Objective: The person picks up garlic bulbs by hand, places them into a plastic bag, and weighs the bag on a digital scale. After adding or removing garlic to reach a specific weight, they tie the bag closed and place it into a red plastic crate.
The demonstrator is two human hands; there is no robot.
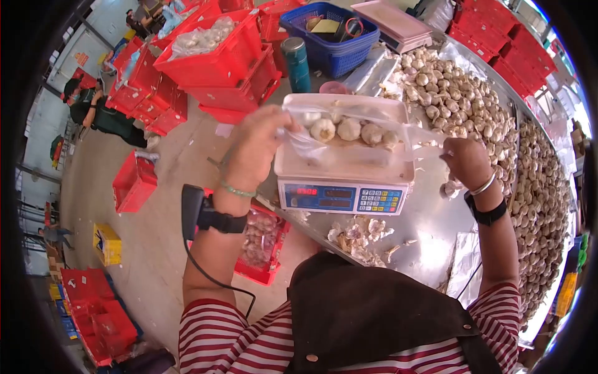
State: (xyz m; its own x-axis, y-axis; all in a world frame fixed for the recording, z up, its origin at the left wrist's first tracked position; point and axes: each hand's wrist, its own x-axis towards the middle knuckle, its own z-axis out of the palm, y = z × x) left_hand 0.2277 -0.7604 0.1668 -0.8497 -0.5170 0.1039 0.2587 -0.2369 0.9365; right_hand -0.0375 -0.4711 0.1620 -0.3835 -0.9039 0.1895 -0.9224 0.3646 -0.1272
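A clear plastic bag (305,147) with several garlic bulbs (349,129) in it lies stretched across the tray of a digital scale (346,196). At its left end, my left hand (258,143) is closed on the plastic, slightly blurred. My right hand (468,161) pinches the twisted right end of the bag, beyond the scale's right edge. The scale's red digits are lit, but I cannot read them surely. Loose garlic skins (364,237) lie on the metal table (430,218) in front of the scale.
Large heaps of garlic (458,93) cover the table's right side. Behind the scale stand a green flask (296,65), a blue basket (330,50) and another scale (392,25). Red crates (215,59) are stacked at left; one with bagged garlic (258,240) sits below the table edge. People stand farther off.
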